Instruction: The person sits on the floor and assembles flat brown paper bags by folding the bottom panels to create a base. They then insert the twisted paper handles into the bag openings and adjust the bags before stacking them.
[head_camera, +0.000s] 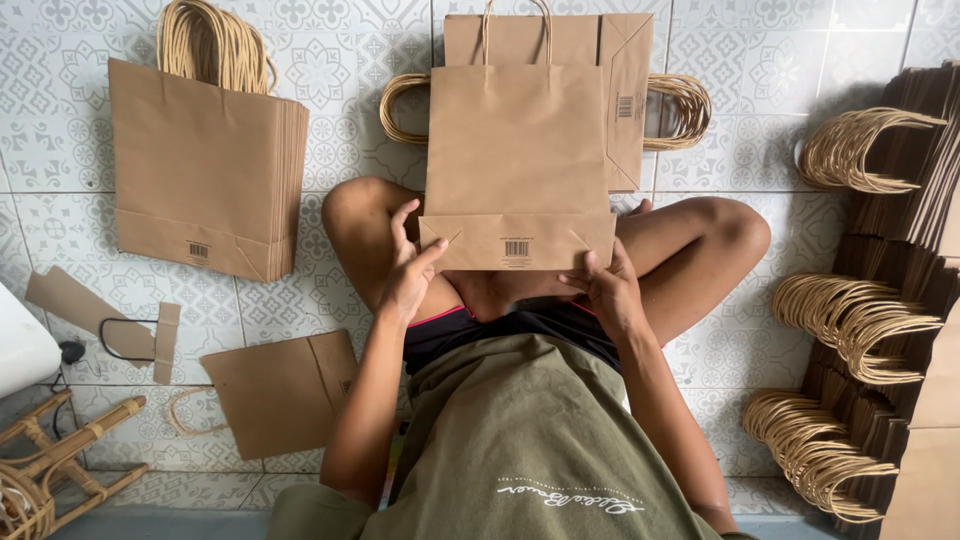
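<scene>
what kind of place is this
Likely a home floor used for piecework: a person sits on patterned floor tiles, both hands on a brown paper bag, with stacks of finished bags around.

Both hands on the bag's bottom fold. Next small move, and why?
Probably press the bottom flap flat with both thumbs. The left hand and right hand pinch the flap's two corners while the flat paper bag lies over the knees, and the flap looks folded up but not creased tight.
</scene>
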